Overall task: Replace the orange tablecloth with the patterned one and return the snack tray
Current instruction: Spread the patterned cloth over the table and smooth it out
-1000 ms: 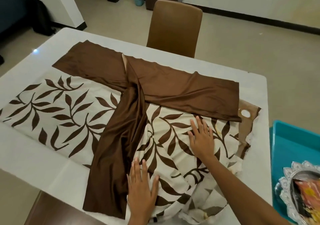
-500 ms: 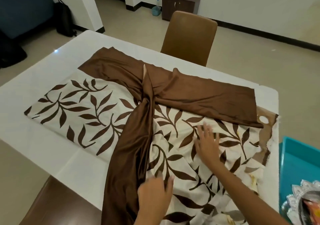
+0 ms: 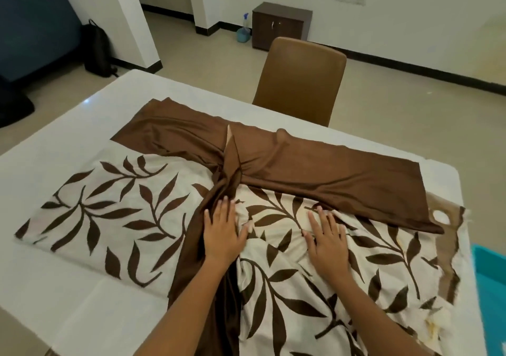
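Note:
The patterned cloth (image 3: 115, 213), cream with brown leaves and a brown satin band (image 3: 328, 172) along its far edge, lies spread on the white table (image 3: 54, 295). A second satin strip runs down the middle toward me. My left hand (image 3: 223, 232) presses flat on that strip where it meets the cream fabric, fingers straight. My right hand (image 3: 327, 242) lies flat on the cream part, fingers spread toward the far band. No orange tablecloth is in view, and the snack tray is out of frame.
A brown chair (image 3: 298, 81) stands at the table's far side. A teal bin (image 3: 490, 287) sits beyond the table's right edge. On the floor farther off are a dark cabinet (image 3: 280, 25), a spray bottle (image 3: 243, 32) and a black backpack (image 3: 97, 50).
Both hands slid forward across the cloth toward the far band, the left one most. My view rose, and the snack tray dropped out at the lower right.

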`<state>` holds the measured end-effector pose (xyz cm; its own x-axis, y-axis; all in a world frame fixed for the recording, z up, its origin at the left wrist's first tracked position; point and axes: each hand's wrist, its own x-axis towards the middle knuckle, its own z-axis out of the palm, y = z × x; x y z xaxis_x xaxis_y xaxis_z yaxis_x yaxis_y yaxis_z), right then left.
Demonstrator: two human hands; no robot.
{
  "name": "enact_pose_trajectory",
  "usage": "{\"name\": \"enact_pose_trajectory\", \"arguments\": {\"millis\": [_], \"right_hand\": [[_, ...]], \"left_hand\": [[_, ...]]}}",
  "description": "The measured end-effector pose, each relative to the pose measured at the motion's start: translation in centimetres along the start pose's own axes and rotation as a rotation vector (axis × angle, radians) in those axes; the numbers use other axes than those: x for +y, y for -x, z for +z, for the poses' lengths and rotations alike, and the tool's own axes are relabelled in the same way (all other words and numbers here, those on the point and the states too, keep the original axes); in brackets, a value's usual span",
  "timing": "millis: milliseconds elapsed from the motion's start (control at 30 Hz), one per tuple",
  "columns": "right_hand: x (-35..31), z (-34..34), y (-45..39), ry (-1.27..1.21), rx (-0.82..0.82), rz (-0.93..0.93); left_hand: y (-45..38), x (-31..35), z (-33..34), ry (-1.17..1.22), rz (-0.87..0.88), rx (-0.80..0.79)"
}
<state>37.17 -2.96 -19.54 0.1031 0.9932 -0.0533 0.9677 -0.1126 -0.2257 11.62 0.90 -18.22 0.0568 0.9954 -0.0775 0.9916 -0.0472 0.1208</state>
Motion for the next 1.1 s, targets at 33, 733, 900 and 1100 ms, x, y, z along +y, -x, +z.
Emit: {"name": "enact_pose_trajectory", "arguments": {"millis": [33,733,900,1100], "right_hand": [[0.4,-0.1,-1.4,-0.006,0.008,0.032],[-12.4,-1.0,-9.4,-0.071,-0.008,-0.300],[-18.4,1.2,-16.2,0.095,-0.200,-0.615],[-20.1,3.4,-21.8,0.088,-0.158,-0.478]], "left_hand": [[-0.4,-0.7,-0.1,0.007,-0.029,0.027],[2.4,-6.1,-4.1,0.209,-0.204,0.172],[-6.3,-10.4,-2.6,0.095,-0.112,0.013],[-7.8,-15.4,-1.0,0.235,-0.257,0.121]]}}
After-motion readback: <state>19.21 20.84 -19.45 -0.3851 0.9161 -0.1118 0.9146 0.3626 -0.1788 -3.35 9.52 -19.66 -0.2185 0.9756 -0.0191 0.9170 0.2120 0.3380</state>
